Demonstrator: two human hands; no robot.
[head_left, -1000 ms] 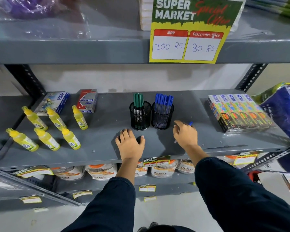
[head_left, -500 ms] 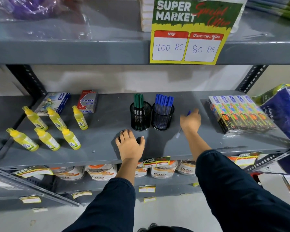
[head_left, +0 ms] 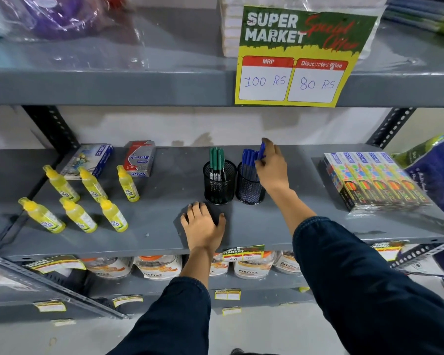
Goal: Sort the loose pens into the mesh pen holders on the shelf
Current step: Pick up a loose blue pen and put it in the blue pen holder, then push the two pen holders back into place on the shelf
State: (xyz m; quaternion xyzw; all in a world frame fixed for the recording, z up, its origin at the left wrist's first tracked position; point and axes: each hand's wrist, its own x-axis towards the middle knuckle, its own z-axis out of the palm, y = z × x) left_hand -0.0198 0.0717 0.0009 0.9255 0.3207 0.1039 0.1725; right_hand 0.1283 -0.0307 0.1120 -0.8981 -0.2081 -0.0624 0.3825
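Blue pen (head_left: 262, 150) pinched in our right hand (head_left: 272, 170), held over the right-hand mesh holder (head_left: 249, 187).

Our right fingers are closed on the pen near its cap; its barrel looks roughly upright, lower end hidden behind the pens already standing there, so we cannot tell whether the tip is inside the rim. The holder sits just below and left of the hand, so the drop should run straight down along the pen's long axis. Our left hand (head_left: 203, 225) lies flat on the shelf (head_left: 151, 221), fingers spread, grasping nothing, nearer the green-pen holder (head_left: 219, 185). We see no other loose pens.
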